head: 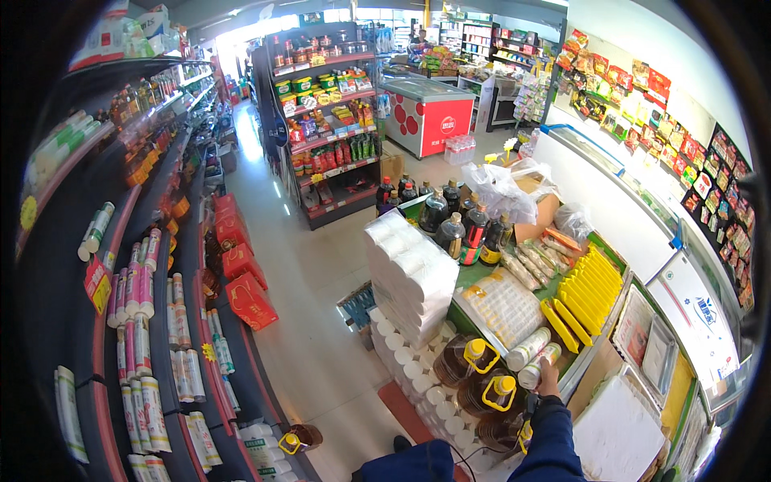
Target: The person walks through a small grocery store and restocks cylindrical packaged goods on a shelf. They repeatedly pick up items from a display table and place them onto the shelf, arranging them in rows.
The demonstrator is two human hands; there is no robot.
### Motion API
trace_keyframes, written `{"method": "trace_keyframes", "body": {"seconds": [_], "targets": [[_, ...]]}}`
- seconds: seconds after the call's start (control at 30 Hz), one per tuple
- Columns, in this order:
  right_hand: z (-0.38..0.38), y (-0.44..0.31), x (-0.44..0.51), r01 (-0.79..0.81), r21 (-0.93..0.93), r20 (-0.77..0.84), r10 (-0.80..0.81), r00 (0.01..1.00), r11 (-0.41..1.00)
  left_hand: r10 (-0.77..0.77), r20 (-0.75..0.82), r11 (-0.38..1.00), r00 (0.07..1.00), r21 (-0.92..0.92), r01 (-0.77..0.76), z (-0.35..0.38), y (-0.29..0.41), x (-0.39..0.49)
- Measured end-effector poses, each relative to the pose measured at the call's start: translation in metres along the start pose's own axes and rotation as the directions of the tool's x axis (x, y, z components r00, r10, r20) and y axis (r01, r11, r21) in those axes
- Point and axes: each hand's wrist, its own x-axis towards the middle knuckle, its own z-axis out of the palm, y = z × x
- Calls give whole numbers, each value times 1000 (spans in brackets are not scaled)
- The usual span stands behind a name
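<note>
My right hand (549, 379) reaches from the bottom right and holds the near end of a wrapped noodle roll (538, 366) lying on the green-edged display table. A second wrapped roll (527, 348) lies alongside it. Beyond the rolls is a flat pack of small wrapped items (503, 304), with yellow packets (563, 325) to its right. Large oil jugs with yellow caps and handles (476, 347) stand left of my hand. My left hand is out of view; a dark blue sleeve shows at the bottom edge.
Stacked white paper rolls (412, 271) and dark sauce bottles (450, 235) border the table. A white foam box (617, 422) sits at right. Across the aisle, a long shelf (105, 385) holds more rolls; red boxes (250, 301) and an oil jug (301, 438) stand by it. A person (420, 39) is far back.
</note>
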Motion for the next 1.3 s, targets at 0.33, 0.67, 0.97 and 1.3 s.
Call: {"method": "trace_keyframes", "body": {"seconds": [0.33,0.67,0.97,1.3], "targets": [[-33,-7,-39,548,-70,429,-471,771,833,-95,32,991,995,-91,97,26,28,8],[54,-100,-187,29,553,340,-257,905,833,-73,178,991,981,-99,91,20,28,22],[187,-132,-361,-119,473,861,-429,272,873,4,160,986,987,-164,22,-10,10,17],[262,-127,-626,393,230,889,-27,-458,890,0,-227,944,974,-321,-75,-90,-29,-52]]}}
